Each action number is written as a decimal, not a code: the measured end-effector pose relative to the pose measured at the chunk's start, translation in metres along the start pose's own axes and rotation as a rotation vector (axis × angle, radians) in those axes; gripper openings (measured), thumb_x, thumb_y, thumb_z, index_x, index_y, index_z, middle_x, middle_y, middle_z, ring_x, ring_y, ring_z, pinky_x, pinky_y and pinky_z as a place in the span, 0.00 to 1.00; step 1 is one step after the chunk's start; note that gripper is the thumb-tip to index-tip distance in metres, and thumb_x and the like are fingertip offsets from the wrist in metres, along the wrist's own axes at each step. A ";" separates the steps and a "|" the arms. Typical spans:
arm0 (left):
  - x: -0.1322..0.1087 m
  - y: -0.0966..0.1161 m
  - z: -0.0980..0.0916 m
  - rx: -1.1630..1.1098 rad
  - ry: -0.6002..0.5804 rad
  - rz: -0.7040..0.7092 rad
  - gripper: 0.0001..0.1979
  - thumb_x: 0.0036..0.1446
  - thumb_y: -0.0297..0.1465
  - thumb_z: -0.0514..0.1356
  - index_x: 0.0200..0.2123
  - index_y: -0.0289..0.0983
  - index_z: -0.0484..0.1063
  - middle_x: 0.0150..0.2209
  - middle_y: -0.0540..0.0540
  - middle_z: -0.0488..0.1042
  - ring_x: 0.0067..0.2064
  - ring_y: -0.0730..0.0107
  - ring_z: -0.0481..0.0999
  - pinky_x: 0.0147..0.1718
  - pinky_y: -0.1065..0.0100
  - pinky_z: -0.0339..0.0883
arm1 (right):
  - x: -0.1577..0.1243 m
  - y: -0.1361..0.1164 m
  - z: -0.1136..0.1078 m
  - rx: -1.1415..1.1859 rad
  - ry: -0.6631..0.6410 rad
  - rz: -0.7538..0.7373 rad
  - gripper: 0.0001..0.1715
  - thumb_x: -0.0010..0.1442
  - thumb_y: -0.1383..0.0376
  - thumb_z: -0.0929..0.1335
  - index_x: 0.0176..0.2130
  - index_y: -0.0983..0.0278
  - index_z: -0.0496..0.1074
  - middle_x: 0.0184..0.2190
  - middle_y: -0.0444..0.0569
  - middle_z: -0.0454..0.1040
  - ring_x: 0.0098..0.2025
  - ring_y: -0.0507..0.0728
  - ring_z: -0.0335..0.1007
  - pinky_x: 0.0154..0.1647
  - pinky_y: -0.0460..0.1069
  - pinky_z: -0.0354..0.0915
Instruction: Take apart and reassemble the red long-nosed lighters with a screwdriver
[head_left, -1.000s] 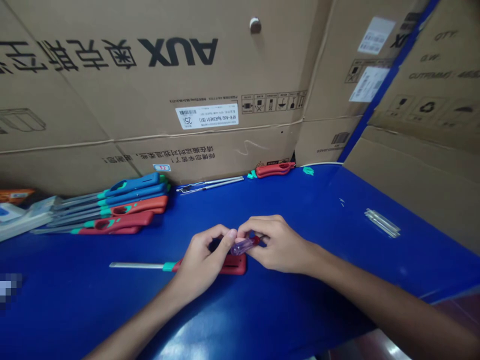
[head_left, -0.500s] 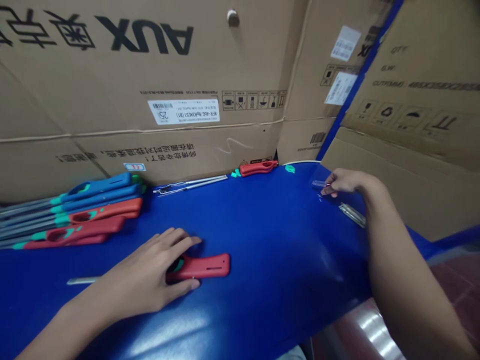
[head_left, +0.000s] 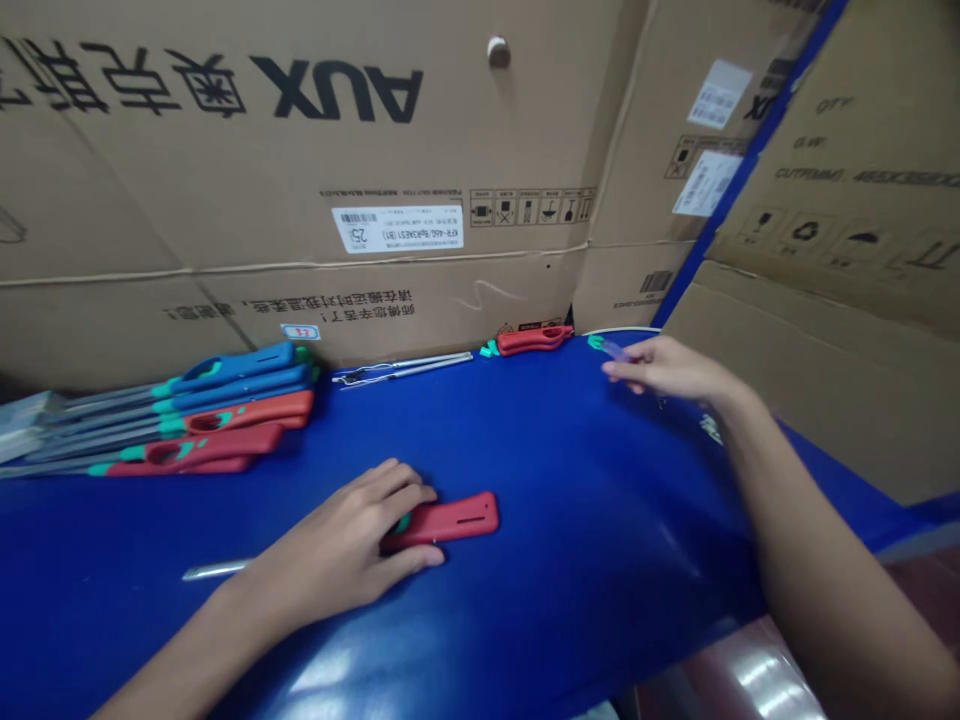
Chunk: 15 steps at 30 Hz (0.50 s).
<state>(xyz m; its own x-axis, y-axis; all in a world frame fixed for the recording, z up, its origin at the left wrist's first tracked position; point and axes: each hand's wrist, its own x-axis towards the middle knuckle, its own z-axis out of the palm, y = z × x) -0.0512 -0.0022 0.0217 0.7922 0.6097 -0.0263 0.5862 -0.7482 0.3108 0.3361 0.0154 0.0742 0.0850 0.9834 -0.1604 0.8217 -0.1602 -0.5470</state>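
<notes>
On the blue table my left hand (head_left: 375,530) is closed round a red long-nosed lighter (head_left: 465,515), thumb on the near side and fingers on the far side. The lighter's metal tube (head_left: 217,569) sticks out past my wrist. Farther off at the right, my right hand (head_left: 660,365) pinches a small clear plastic tube (head_left: 616,351). Its tip is by small green plastic pieces (head_left: 596,342); whether they touch I cannot tell. Partly behind my right forearm lie some small clear-and-metal parts (head_left: 711,428).
Several blue and red lighters (head_left: 225,410) are stacked at the left. Along the back lie thin metal rods with wires (head_left: 420,367) and a red lighter body (head_left: 534,340) with green bits. Cardboard walls (head_left: 420,150) close off the back and right of the blue table (head_left: 525,620).
My right hand has moved left and slightly away with the clear tube, from the loose parts to the green pieces. My left hand stays on the lighter. The whole view has shifted slightly.
</notes>
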 end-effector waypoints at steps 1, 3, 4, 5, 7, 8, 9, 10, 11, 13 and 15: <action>-0.001 0.000 -0.001 -0.001 -0.004 -0.019 0.23 0.58 0.45 0.60 0.52 0.39 0.68 0.49 0.42 0.69 0.51 0.56 0.71 0.51 0.57 0.66 | 0.000 -0.016 0.015 0.035 -0.054 -0.085 0.21 0.58 0.50 0.63 0.28 0.64 0.67 0.20 0.41 0.63 0.22 0.50 0.55 0.26 0.46 0.53; -0.003 -0.003 -0.005 -0.017 -0.027 -0.061 0.23 0.55 0.41 0.64 0.52 0.40 0.68 0.51 0.43 0.68 0.52 0.56 0.71 0.52 0.57 0.66 | -0.001 -0.049 0.045 0.081 -0.155 -0.240 0.22 0.58 0.48 0.63 0.26 0.63 0.63 0.21 0.39 0.60 0.23 0.49 0.54 0.26 0.46 0.52; -0.004 -0.005 -0.006 -0.038 -0.038 -0.076 0.20 0.54 0.39 0.64 0.50 0.41 0.69 0.50 0.44 0.69 0.51 0.57 0.72 0.51 0.58 0.66 | -0.002 -0.065 0.059 0.093 -0.186 -0.305 0.22 0.57 0.49 0.64 0.24 0.63 0.61 0.21 0.38 0.57 0.24 0.48 0.52 0.26 0.45 0.51; -0.005 -0.007 -0.007 -0.068 -0.047 -0.083 0.17 0.55 0.37 0.63 0.48 0.41 0.70 0.49 0.45 0.69 0.49 0.60 0.73 0.49 0.60 0.67 | -0.003 -0.079 0.071 0.106 -0.229 -0.378 0.22 0.57 0.50 0.65 0.23 0.63 0.59 0.21 0.37 0.55 0.24 0.48 0.50 0.26 0.45 0.49; -0.004 -0.009 -0.007 -0.122 -0.024 -0.092 0.14 0.56 0.35 0.62 0.46 0.41 0.71 0.46 0.46 0.70 0.45 0.63 0.74 0.46 0.63 0.69 | -0.008 -0.100 0.089 0.132 -0.290 -0.553 0.22 0.59 0.54 0.64 0.21 0.62 0.54 0.20 0.37 0.51 0.23 0.48 0.47 0.25 0.46 0.47; -0.003 -0.009 -0.005 -0.136 -0.002 -0.097 0.14 0.57 0.36 0.63 0.46 0.41 0.70 0.46 0.47 0.71 0.45 0.63 0.74 0.45 0.64 0.69 | -0.011 -0.107 0.096 0.105 -0.306 -0.601 0.22 0.57 0.55 0.66 0.22 0.62 0.53 0.20 0.37 0.52 0.23 0.48 0.47 0.25 0.46 0.47; -0.002 -0.008 -0.003 -0.142 0.026 -0.099 0.15 0.57 0.36 0.63 0.47 0.41 0.70 0.45 0.46 0.71 0.45 0.63 0.74 0.45 0.64 0.69 | -0.014 -0.111 0.101 0.062 -0.319 -0.628 0.22 0.54 0.55 0.69 0.22 0.62 0.54 0.20 0.37 0.54 0.23 0.48 0.49 0.25 0.46 0.48; 0.000 -0.007 0.000 -0.141 0.059 -0.096 0.16 0.57 0.36 0.63 0.48 0.40 0.70 0.46 0.46 0.70 0.45 0.63 0.73 0.45 0.64 0.69 | -0.017 -0.113 0.106 0.014 -0.331 -0.637 0.22 0.49 0.55 0.71 0.24 0.62 0.56 0.21 0.37 0.57 0.24 0.48 0.52 0.25 0.46 0.48; 0.001 -0.005 0.002 -0.135 0.094 -0.087 0.16 0.57 0.36 0.64 0.48 0.40 0.69 0.46 0.46 0.70 0.46 0.63 0.73 0.45 0.64 0.68 | -0.020 -0.114 0.110 -0.034 -0.344 -0.634 0.23 0.46 0.55 0.73 0.25 0.62 0.57 0.23 0.38 0.60 0.26 0.49 0.54 0.26 0.46 0.49; 0.002 -0.002 0.007 -0.118 0.148 -0.049 0.17 0.58 0.36 0.63 0.49 0.39 0.68 0.47 0.45 0.70 0.47 0.63 0.72 0.46 0.64 0.68 | -0.025 -0.111 0.118 -0.092 -0.357 -0.634 0.22 0.44 0.57 0.74 0.27 0.61 0.58 0.26 0.40 0.63 0.29 0.51 0.57 0.27 0.45 0.50; 0.002 -0.003 0.009 -0.087 0.165 -0.014 0.20 0.58 0.39 0.63 0.50 0.39 0.67 0.47 0.45 0.70 0.47 0.62 0.72 0.46 0.64 0.68 | -0.027 -0.105 0.123 -0.104 -0.336 -0.655 0.20 0.46 0.62 0.72 0.25 0.62 0.56 0.26 0.40 0.63 0.30 0.52 0.58 0.28 0.45 0.51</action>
<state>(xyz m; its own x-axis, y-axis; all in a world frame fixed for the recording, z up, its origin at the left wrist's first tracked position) -0.0498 -0.0014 0.0122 0.7412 0.6598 0.1232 0.5742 -0.7184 0.3928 0.1780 -0.0051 0.0355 -0.6040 0.7930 -0.0796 0.6952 0.4755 -0.5390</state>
